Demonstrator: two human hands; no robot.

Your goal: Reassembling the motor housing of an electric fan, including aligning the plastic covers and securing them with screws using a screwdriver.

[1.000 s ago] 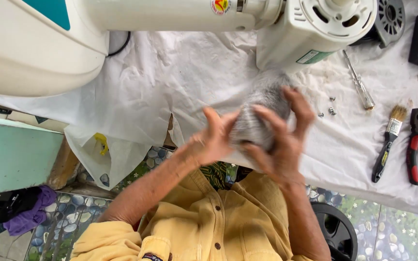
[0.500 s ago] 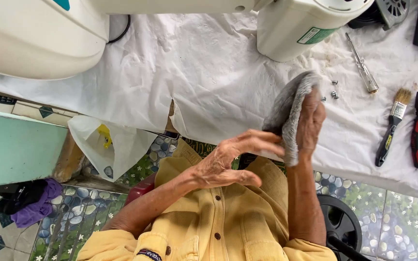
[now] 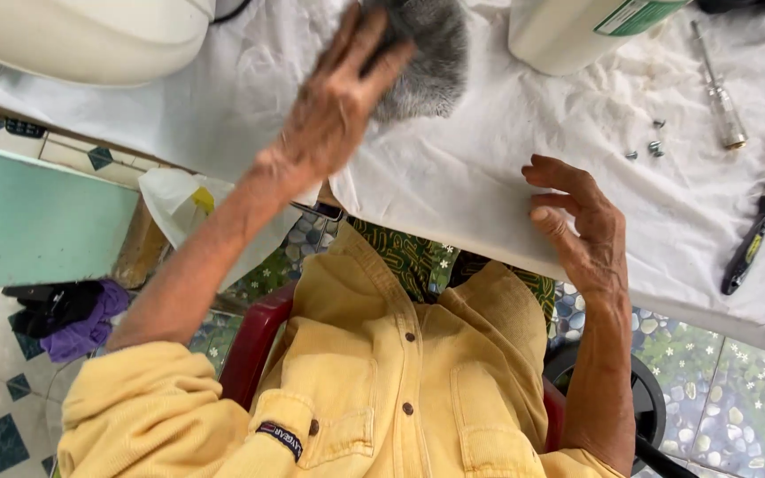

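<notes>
The left hand [image 3: 338, 106] grasps a grey cloth [image 3: 427, 57]; the right hand [image 3: 582, 226] hangs released. A wide sweep of the cloth could knock the small screws [image 3: 652, 146], lying right of it, off the surface [image 3: 489, 177].

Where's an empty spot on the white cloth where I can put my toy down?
Bare white cloth lies between the grey rag under the left hand and the small screws, above the right hand. It is crowded at the right: screws, screwdriver, paintbrush.
</notes>
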